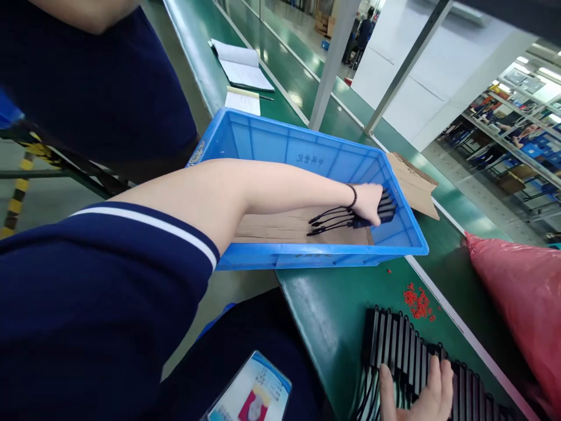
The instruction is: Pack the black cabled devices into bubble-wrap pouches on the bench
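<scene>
My left arm reaches across into a blue plastic crate (307, 155) lined with brown cardboard (280, 228). My left hand (369, 202) is closed on a bundle of black rectangular parts (388, 207) at the crate's right end. Their thin black cables (328, 221) trail back over the cardboard. A dark band circles that wrist. At the bottom edge my right hand (416, 394) lies flat, fingers stretched, on a row of several black ribbed parts (394, 342) laid side by side on the green belt (324, 310). Their cables hang off the near edge.
Small red rings (418, 301) lie scattered beyond the row. A pink plastic bag (521, 292) sits at the right. A cardboard flap (412, 181) sticks out behind the crate. An open notebook (241, 64) and pad lie farther up the belt. A person in dark blue (100, 88) stands at upper left.
</scene>
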{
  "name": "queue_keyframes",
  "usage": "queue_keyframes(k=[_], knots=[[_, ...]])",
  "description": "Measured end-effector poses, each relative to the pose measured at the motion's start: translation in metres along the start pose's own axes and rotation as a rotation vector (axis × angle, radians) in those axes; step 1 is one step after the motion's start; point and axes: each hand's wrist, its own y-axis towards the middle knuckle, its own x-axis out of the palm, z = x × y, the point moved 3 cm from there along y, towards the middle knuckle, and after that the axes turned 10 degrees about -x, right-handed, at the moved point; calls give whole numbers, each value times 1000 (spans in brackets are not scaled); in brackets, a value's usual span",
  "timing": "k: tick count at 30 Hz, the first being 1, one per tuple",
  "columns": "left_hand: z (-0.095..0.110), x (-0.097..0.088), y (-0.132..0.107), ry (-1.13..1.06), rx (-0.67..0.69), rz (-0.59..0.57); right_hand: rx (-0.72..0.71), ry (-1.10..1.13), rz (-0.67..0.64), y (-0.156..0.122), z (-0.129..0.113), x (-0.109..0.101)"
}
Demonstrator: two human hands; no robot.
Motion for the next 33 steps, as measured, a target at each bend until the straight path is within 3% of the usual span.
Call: queue_keyframes(k=[4, 7, 10, 13, 15, 18, 23, 27, 31, 33], knots=[[57, -70, -1, -217, 208, 268, 31, 199, -9, 16, -13, -15], [107, -89, -19, -609, 437, 241, 28, 470, 83, 43, -21, -33], [142, -71, -59, -972, 572, -30, 121, 848, 158, 74, -21, -49], [155, -31, -108, -1182, 522, -284, 219, 1254, 46, 97, -26, -54], [157, -5, -138, -1285, 471, -364, 241, 1485, -42, 103, -35, -56], [157, 25, -167, -1406, 466, -387, 252, 1664, -54, 98, -48, -60], [158, 56, -178, -1486, 421, -440, 297, 1712, -129, 73, -50, -65], [160, 68, -177, -1527, 396, -541, 336, 1729, -191, 55, -38, -63], [157, 68, -172, -1531, 303, -459, 286, 1784, -306, 44, -39, -58], [154, 68, -170, -1505, 258, -405, 256, 1796, -301, 44, -45, -55]])
